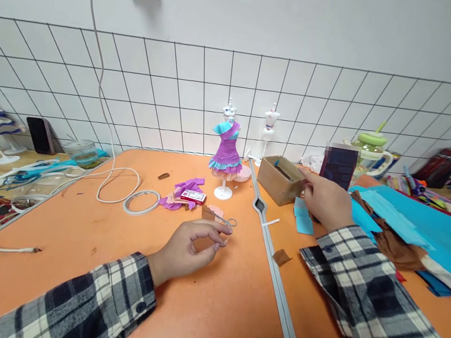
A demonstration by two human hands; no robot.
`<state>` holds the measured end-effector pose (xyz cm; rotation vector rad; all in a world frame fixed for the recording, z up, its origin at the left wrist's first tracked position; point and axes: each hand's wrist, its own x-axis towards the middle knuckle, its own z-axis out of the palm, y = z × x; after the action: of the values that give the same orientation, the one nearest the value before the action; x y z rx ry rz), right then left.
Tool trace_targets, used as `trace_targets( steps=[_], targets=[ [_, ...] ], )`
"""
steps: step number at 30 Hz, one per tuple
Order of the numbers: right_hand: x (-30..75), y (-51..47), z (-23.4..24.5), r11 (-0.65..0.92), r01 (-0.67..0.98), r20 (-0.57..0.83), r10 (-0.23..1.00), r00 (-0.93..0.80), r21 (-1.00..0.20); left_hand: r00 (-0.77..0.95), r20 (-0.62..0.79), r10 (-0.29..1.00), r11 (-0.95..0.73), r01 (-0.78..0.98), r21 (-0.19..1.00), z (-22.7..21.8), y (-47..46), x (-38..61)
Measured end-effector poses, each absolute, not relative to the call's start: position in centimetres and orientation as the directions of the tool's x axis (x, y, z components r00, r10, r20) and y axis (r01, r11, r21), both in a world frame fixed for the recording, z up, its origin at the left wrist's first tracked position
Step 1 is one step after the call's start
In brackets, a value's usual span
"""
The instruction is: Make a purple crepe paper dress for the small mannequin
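Observation:
My left hand (194,247) hovers over the orange mat at the middle, thumb and index finger bent together in a pinch. Anything between the fingertips is too small to make out. Just beyond them lie small scissors (230,222) and a scrap of brown fabric (210,213). At the right, my right hand (326,201) has its fingers closed at the near right corner of a brown cardboard box (276,185), which has some thin items inside. A mini dress form in a purple and turquoise dress (228,149) stands behind the scissors.
A bare white dress form (270,124) stands behind the box. Purple fabric scraps (181,193), a small red-and-white box (193,197) and a tape roll (141,201) lie left. Blue fabric (434,225), a dark phone-like object (338,167) and a lidded jar mug (370,152) are right.

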<state>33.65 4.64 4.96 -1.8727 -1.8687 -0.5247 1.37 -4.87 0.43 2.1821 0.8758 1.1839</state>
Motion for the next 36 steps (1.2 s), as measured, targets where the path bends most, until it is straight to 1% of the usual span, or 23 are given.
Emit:
trace_targets(
  steps=[1,2,3,4,5,6,7,8,9,11,12,13,15,17,18,20,21,22,23,27,31,33,36],
  targets=[
    [33.8,4.1,5.7,0.010,0.999,0.499,0.867,0.016,-0.049,0.412,0.540,0.734,-0.668,0.295,0.683,0.4,-4.8,1.3],
    [33.8,3.3,6.3,0.028,0.998,0.408,0.913,-0.004,-0.054,0.413,0.544,0.731,-0.672,0.292,0.681,0.3,-4.8,1.3],
    [33.8,2.5,6.8,0.078,0.995,0.257,0.965,-0.058,-0.066,0.414,0.549,0.726,-0.676,0.288,0.678,0.3,-4.7,1.3],
    [33.7,1.6,7.2,0.170,0.980,0.046,0.985,-0.166,-0.106,0.415,0.553,0.722,-0.681,0.284,0.675,0.2,-4.7,1.3],
    [33.4,0.6,7.3,0.242,0.952,-0.158,0.949,-0.272,-0.186,0.417,0.557,0.719,-0.684,0.281,0.673,0.2,-4.7,1.3],
    [32.9,-0.3,7.2,0.299,0.914,-0.294,0.879,-0.376,-0.276,0.415,0.559,0.718,-0.685,0.278,0.673,0.1,-4.7,1.3],
    [32.3,-1.0,6.9,0.313,0.885,-0.384,0.813,-0.437,-0.344,0.414,0.557,0.720,-0.683,0.276,0.676,0.1,-4.7,1.4],
    [31.6,-1.5,6.4,0.296,0.879,-0.438,0.779,-0.449,-0.374,0.413,0.552,0.724,-0.677,0.275,0.683,0.1,-4.8,1.4],
    [30.9,-1.8,5.8,0.285,0.882,-0.454,0.773,-0.443,-0.376,0.410,0.546,0.731,-0.669,0.269,0.693,0.1,-4.9,1.4],
    [29.7,-1.6,4.4,0.291,0.901,-0.423,0.807,-0.411,-0.320,0.367,0.541,0.757,-0.640,0.249,0.727,0.1,-4.8,1.4],
    [29.3,-1.2,3.9,0.314,0.901,-0.404,0.814,-0.417,-0.298,0.311,0.544,0.779,-0.618,0.236,0.750,0.1,-4.7,1.3],
    [29.1,-0.7,3.4,0.339,0.894,-0.390,0.811,-0.436,-0.294,0.230,0.546,0.805,-0.590,0.222,0.776,0.2,-4.5,1.1],
    [28.8,0.2,2.7,0.386,0.860,-0.331,0.806,-0.490,-0.333,0.020,0.525,0.851,-0.519,0.185,0.835,0.1,-3.7,0.6],
    [28.3,0.8,2.3,0.420,0.829,-0.212,0.830,-0.515,-0.371,-0.153,0.462,0.873,-0.449,0.116,0.886,-0.1,-2.7,0.1],
    [27.9,0.9,2.1,0.432,0.818,-0.128,0.851,-0.509,-0.380,-0.203,0.425,0.882,-0.421,0.063,0.905,-0.2,-2.3,-0.2],
    [26.4,1.1,1.6,0.458,0.799,0.053,0.877,-0.477,-0.390,-0.243,0.362,0.900,-0.384,-0.046,0.922,-0.6,-1.5,-0.5],
    [25.5,1.2,1.3,0.474,0.782,0.170,0.879,-0.445,-0.405,-0.243,0.342,0.908,-0.371,-0.085,0.925,-0.8,-1.3,-0.5],
    [24.4,1.4,1.0,0.484,0.772,0.254,0.874,-0.413,-0.411,-0.235,0.325,0.916,-0.358,-0.114,0.927,-1.0,-1.1,-0.4],
    [23.2,1.7,0.6,0.484,0.774,0.289,0.873,-0.394,-0.407,-0.224,0.311,0.924,-0.345,-0.132,0.929,-1.1,-1.1,-0.3],
    [19.1,3.6,-0.8,0.475,0.796,0.320,0.873,-0.369,-0.376,-0.200,0.264,0.944,-0.298,-0.168,0.940,-1.3,-1.3,0.0],
    [17.1,5.5,-1.5,0.462,0.816,0.291,0.880,-0.374,-0.348,-0.218,0.251,0.943,-0.294,-0.193,0.936,-1.2,-1.1,-0.4],
    [16.9,5.9,-1.6,0.498,0.800,0.274,0.864,-0.423,-0.334,-0.221,0.241,0.945,-0.286,-0.201,0.937,-1.3,-1.0,-0.5],
    [17.4,5.4,-1.5,0.603,0.734,0.262,0.797,-0.544,-0.311,-0.206,0.217,0.954,-0.260,-0.212,0.942,-1.3,-0.9,-0.5]
  ],
)
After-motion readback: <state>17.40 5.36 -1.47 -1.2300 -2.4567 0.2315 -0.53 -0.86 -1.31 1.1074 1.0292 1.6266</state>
